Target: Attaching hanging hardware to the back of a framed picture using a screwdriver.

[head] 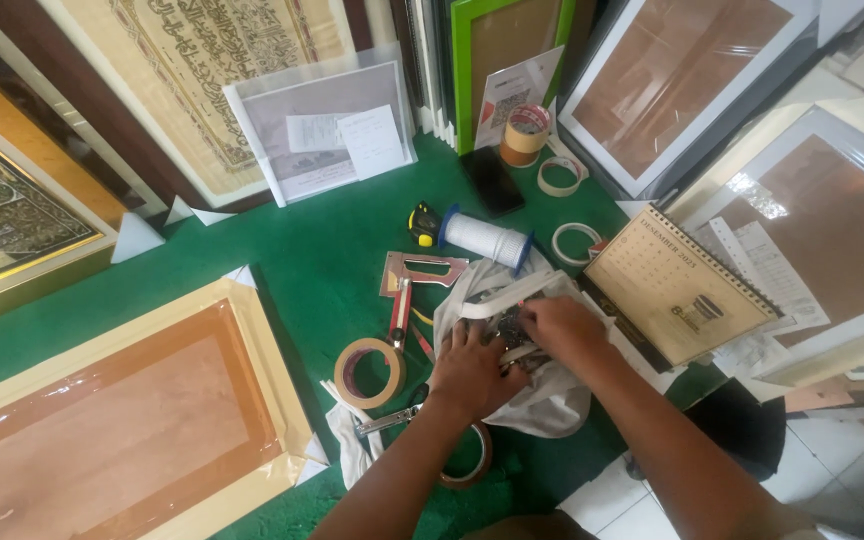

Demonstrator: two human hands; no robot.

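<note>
Low in the middle of the frame, both hands work inside a white cloth bag [542,400] on the green floor [322,250]. The left hand [472,370] presses flat, grip open; the right hand [562,325] pinches small dark metal pieces [508,326]. A tape roll [369,372] lies just left.

— Where are the hands?
— Both in the cloth bag [542,400], left hand [469,372] just left of right hand [564,325].
— Left of the bag?
— Staple gun [414,272], with a tape roll [369,372] in front of it. Farther left, a framed board [122,420] flat on the floor.
— Behind the bag?
— Spool of string [485,240], tape measure [423,224] touching its left end; phone [492,181] farther back.
— Right?
— Desk calendar [677,285], just beside the right hand.
</note>
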